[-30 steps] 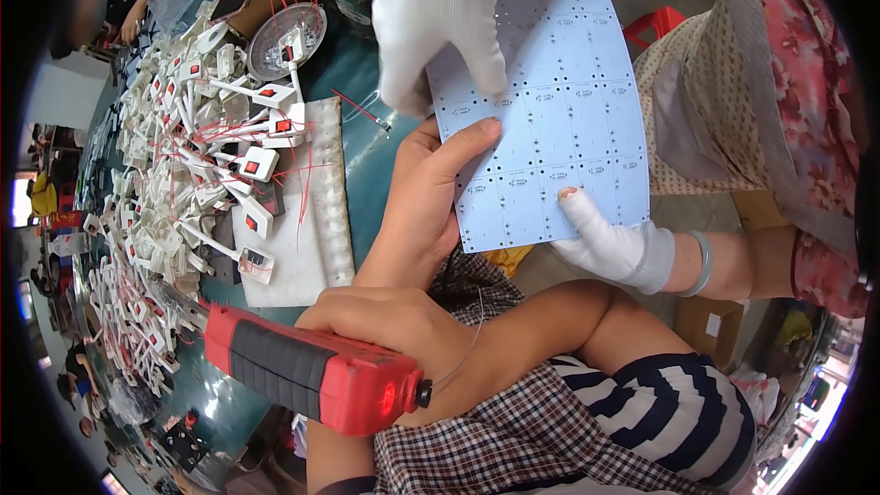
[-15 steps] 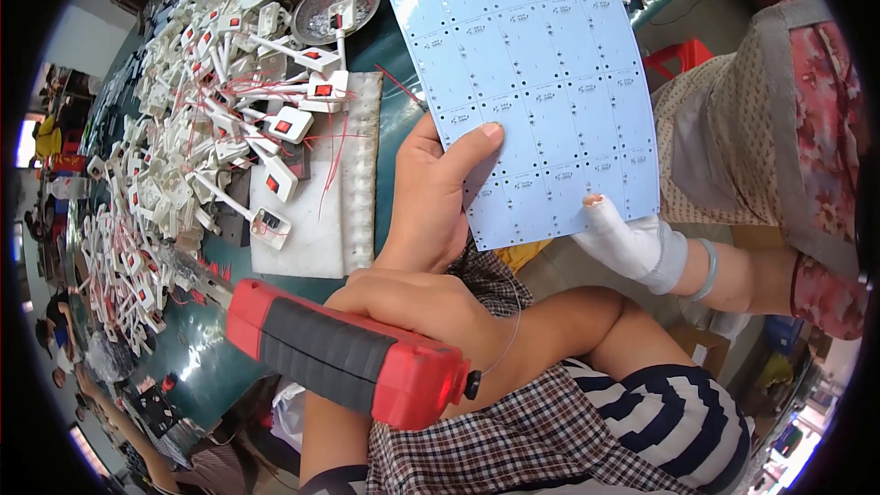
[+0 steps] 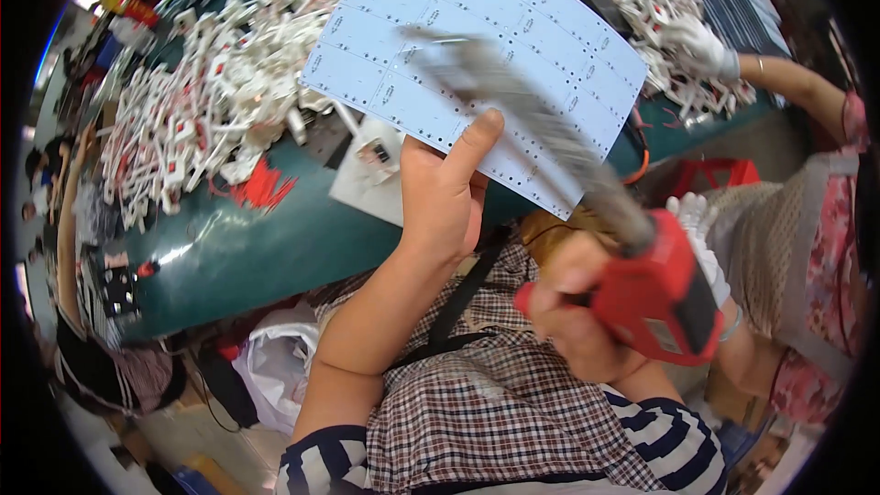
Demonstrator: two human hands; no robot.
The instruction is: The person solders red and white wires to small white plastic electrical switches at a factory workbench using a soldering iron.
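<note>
My left hand (image 3: 445,188) grips the lower edge of a pale blue panel of circuit boards (image 3: 367,23), with the thumb on its face. The panel is tilted, and its rows carry small dark printed marks and dots. My right hand (image 3: 582,307), blurred by motion, is closed around a red-and-black hand tool (image 3: 655,298) with a long metal front part. That metal part points up and left, crossing in front of the panel. Whether its tip touches the panel, I cannot tell. The tool's exact kind is unclear.
White plastic housings (image 3: 247,82) with red switches lie heaped on the green table (image 3: 220,247). A bundle of red wires (image 3: 261,188) lies near them. At right, a co-worker's white-gloved hand (image 3: 701,48) is over more white parts; another gloved hand (image 3: 701,234) is beside my tool.
My right hand has swung the tool from the left side, across my left forearm, to the right in front of the panel. The panel has turned, and the view has shifted.
</note>
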